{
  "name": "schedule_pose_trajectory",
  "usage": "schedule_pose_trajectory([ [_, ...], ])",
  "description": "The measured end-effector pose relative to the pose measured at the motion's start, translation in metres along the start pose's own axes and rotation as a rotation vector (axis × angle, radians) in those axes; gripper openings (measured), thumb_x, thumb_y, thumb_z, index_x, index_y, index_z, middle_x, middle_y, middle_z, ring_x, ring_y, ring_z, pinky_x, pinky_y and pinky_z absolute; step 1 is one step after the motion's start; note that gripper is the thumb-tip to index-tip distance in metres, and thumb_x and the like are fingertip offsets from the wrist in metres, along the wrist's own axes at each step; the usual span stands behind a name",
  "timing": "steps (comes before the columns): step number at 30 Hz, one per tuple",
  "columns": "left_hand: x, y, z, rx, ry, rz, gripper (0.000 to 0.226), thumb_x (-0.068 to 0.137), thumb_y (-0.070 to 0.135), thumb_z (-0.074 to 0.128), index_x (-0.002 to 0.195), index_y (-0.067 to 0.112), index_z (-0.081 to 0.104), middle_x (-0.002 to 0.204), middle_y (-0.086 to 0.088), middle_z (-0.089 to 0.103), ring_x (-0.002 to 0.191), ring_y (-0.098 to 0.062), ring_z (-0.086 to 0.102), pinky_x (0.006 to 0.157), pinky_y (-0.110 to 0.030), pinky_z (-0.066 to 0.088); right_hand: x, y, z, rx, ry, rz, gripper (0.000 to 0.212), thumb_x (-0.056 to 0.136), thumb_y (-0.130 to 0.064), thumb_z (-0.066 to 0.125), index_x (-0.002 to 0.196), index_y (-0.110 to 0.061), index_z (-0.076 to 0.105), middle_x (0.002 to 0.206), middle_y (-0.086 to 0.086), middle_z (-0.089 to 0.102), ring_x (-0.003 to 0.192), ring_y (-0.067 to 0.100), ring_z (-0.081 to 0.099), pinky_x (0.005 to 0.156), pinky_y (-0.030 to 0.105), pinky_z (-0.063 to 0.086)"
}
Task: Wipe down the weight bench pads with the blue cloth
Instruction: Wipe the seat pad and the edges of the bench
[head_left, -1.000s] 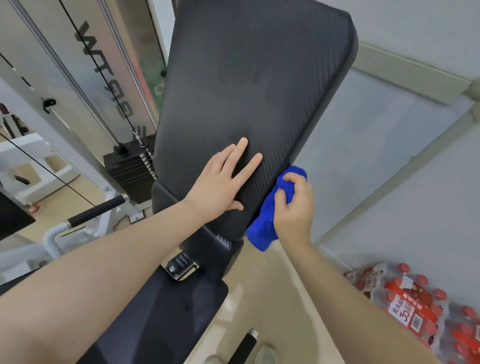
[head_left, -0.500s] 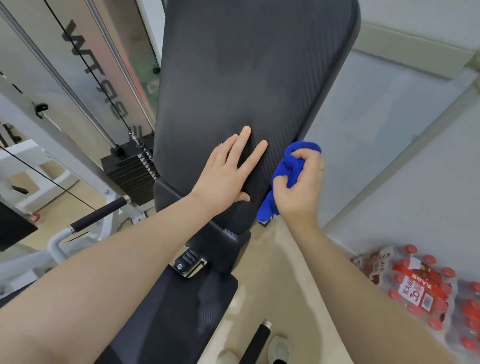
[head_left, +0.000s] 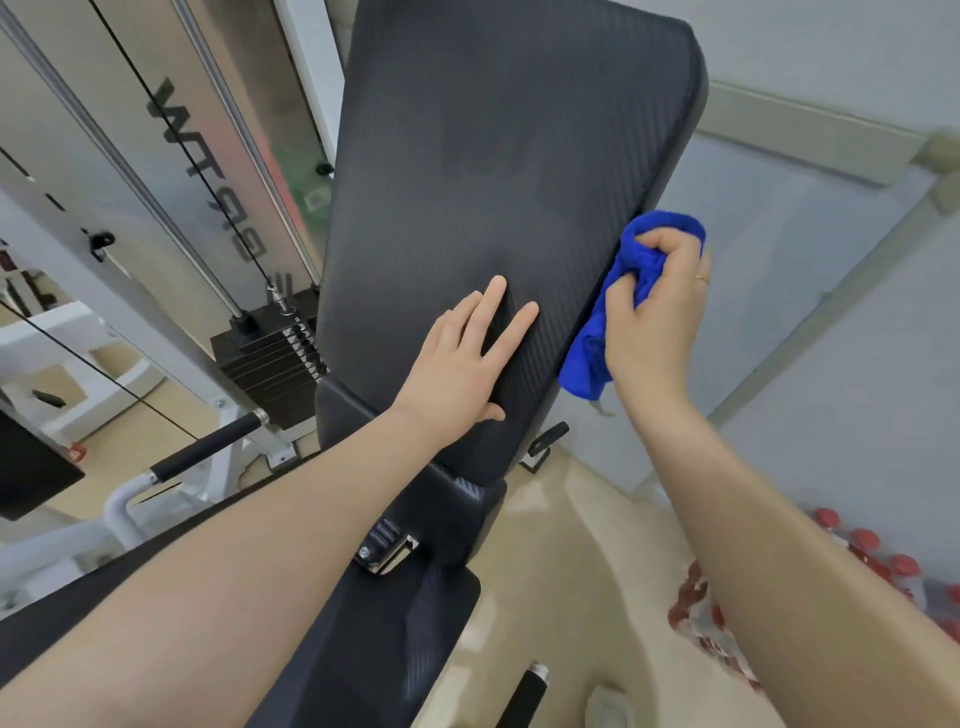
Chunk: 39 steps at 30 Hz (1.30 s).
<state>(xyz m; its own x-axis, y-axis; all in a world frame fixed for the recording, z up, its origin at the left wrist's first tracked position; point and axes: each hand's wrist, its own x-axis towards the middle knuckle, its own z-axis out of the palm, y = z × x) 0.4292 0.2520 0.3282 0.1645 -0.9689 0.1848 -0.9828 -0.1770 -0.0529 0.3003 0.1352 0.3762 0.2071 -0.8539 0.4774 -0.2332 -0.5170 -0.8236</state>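
The black back pad (head_left: 493, 171) of the weight bench stands steeply inclined in front of me. My left hand (head_left: 462, 358) lies flat on its lower face with the fingers spread. My right hand (head_left: 654, 306) is closed on the bunched blue cloth (head_left: 592, 358) and presses it against the pad's right side edge, about midway up. Part of the cloth hangs below my fist. The black seat pad (head_left: 384, 639) lies lower down, partly hidden by my left forearm.
A weight stack (head_left: 270, 364) with cables and guide rods stands behind the bench at the left. A black-gripped handle (head_left: 208, 447) juts out at lower left. Packs of red-capped bottles (head_left: 857, 561) sit on the floor at the right, near a grey wall.
My right hand has slid the blue cloth upward along the pad's right edge. My left hand has stayed flat on the pad.
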Motion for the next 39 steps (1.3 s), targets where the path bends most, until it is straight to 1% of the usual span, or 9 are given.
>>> schedule_pose_trajectory([
  [5,-0.001,0.002,-0.002,0.019,0.017,-0.011,0.127,0.048,0.037,0.088,0.146,0.017,0.010,0.151,-0.027,0.020,0.133,-0.045,0.033,0.107,-0.051,0.033,-0.033,0.019,0.005,-0.055,-0.184,0.170,0.039,0.093,-0.003,0.043,0.131,-0.003,0.037,0.135,0.013,0.038,0.091,-0.002,0.033,0.075,0.002,0.025],
  [9,-0.002,0.015,-0.012,0.035,-0.024,-0.072,0.123,0.047,0.033,0.090,0.145,0.010,0.020,0.149,-0.029,0.025,0.130,-0.046,0.036,0.105,-0.048,0.037,-0.032,0.023,-0.002,-0.023,-0.281,0.172,0.032,0.095,-0.004,0.043,0.127,-0.002,0.040,0.133,0.011,0.041,0.090,-0.005,0.030,0.077,0.001,0.024],
  [13,0.016,0.023,-0.046,-0.009,0.063,-0.074,0.082,0.044,0.028,0.093,0.113,0.002,0.058,0.122,-0.030,0.054,0.097,-0.043,0.061,0.074,-0.043,0.055,0.010,0.009,-0.012,0.005,-0.221,0.040,0.025,0.093,0.002,0.044,0.117,0.003,0.045,0.125,0.016,0.046,0.096,0.004,0.034,0.077,-0.008,0.025],
  [18,0.066,0.019,-0.106,-0.062,0.232,0.064,0.037,0.067,0.009,0.075,0.102,0.005,0.062,0.117,-0.021,0.059,0.091,-0.037,0.063,0.058,-0.043,0.057,0.078,-0.018,-0.025,0.041,-0.091,-0.084,0.024,0.091,0.003,0.043,0.115,0.002,0.047,0.124,0.016,0.046,0.086,-0.005,0.031,0.075,-0.005,0.028],
  [20,0.085,0.016,-0.119,-0.008,0.253,0.074,0.058,0.067,0.013,0.077,0.120,0.006,0.054,0.133,-0.022,0.050,0.110,-0.039,0.056,0.076,-0.046,0.056,0.084,-0.019,-0.026,0.033,-0.093,-0.089,0.024,0.091,0.001,0.044,0.114,0.001,0.048,0.123,0.015,0.046,0.086,-0.003,0.032,0.073,0.005,0.030],
  [24,0.102,0.012,-0.126,0.066,0.146,0.017,0.106,0.068,0.035,0.079,0.146,0.002,0.014,0.155,-0.023,0.009,0.141,-0.036,0.021,0.112,-0.046,0.027,0.065,-0.002,-0.028,-0.020,-0.217,-0.074,0.024,0.092,-0.001,0.046,0.115,0.001,0.049,0.123,0.015,0.046,0.090,0.011,0.041,0.073,0.010,0.026],
  [28,0.100,0.013,-0.123,0.013,0.126,-0.003,0.108,0.071,0.033,0.077,0.147,0.004,0.006,0.156,-0.018,0.003,0.144,-0.033,0.013,0.110,-0.044,0.032,0.070,0.001,-0.031,0.002,-0.304,-0.116,0.021,0.092,0.000,0.046,0.112,-0.001,0.051,0.120,0.013,0.047,0.089,0.013,0.041,0.071,0.010,0.027],
  [32,0.099,0.013,-0.124,-0.052,0.123,-0.045,0.105,0.073,0.033,0.075,0.148,0.010,0.005,0.158,-0.009,-0.002,0.145,-0.025,0.010,0.092,-0.040,0.049,0.104,-0.011,-0.031,0.071,-0.228,-0.187,0.022,0.089,0.004,0.045,0.109,-0.002,0.053,0.117,0.013,0.050,0.087,0.005,0.038,0.072,0.004,0.032],
  [39,0.099,0.013,-0.123,-0.085,0.113,-0.071,0.105,0.073,0.034,0.075,0.148,0.012,0.004,0.157,-0.004,-0.005,0.144,-0.021,0.009,0.094,-0.046,0.050,0.123,-0.008,-0.039,0.085,-0.272,-0.273,0.025,0.087,0.002,0.045,0.109,-0.004,0.056,0.117,0.014,0.052,0.086,-0.002,0.036,0.074,-0.005,0.029],
])
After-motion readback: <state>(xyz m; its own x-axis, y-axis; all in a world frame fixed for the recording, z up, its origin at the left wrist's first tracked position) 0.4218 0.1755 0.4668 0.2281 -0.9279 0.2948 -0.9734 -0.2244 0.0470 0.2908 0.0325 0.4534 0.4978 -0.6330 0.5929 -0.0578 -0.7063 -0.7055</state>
